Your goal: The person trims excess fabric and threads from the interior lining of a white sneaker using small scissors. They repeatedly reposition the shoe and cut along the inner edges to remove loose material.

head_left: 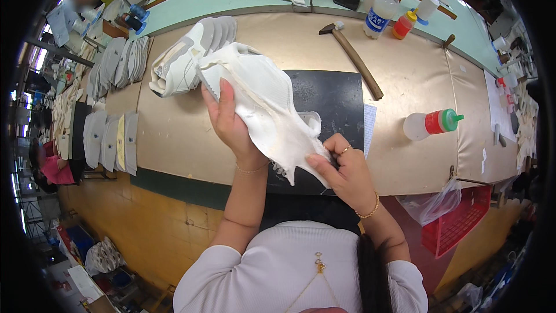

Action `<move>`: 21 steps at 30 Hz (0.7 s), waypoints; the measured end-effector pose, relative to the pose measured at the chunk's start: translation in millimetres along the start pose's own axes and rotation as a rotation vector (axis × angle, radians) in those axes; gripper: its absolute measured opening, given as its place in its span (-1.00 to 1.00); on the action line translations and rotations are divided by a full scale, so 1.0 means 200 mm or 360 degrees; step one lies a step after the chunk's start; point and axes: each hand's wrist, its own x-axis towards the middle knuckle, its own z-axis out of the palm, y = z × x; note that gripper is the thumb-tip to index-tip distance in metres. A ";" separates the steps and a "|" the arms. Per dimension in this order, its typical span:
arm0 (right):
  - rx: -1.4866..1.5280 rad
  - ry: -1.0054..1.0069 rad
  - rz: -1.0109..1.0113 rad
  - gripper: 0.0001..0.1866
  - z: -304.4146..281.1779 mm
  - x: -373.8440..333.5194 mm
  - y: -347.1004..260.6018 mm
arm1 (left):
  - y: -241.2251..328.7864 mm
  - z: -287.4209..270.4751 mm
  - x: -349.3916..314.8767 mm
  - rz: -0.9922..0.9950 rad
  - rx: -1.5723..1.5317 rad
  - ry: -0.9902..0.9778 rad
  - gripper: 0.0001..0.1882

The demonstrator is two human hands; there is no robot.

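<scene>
A white shoe upper [263,95] is held up over the bench, its pale inner lining toward me. My left hand [229,119] grips its far left part, thumb on the lining and the other fingers behind it. With my right hand [346,174] I pinch the near right end between thumb and bent fingers. Beneath the upper lies a black rubber mat [336,95], partly covered. Just beyond my left hand rests a stack of white and grey shoe uppers [191,52].
A wooden-handled hammer [358,64] lies past the mat. To the right is a white squeeze bottle [431,123] with a green cap, on its side. Several bottles stand at the back, among them a clear plastic bottle [381,14]. Stacked grey pieces [110,139] sit left; a red crate [457,220] is low right.
</scene>
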 end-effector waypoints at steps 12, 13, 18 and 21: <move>0.0532 0.0054 -0.0508 -0.82 -0.14 0.09 0.00 | 0.13 -0.29 -0.12 0.0261 0.1060 -0.0149 -0.28; 0.0475 0.0032 -0.0588 -0.82 -0.14 0.10 -0.01 | 0.16 -0.32 -0.13 0.0585 0.1262 -0.0267 -0.22; 0.0182 -0.0063 -0.0587 -0.83 -0.09 0.05 -0.10 | 0.38 -0.05 -0.25 0.0984 0.1992 -0.1435 -0.37; 0.0162 -0.0163 -0.0510 -0.84 -0.08 0.00 -0.08 | 0.25 -0.16 -0.26 0.1121 0.1799 -0.1615 -0.55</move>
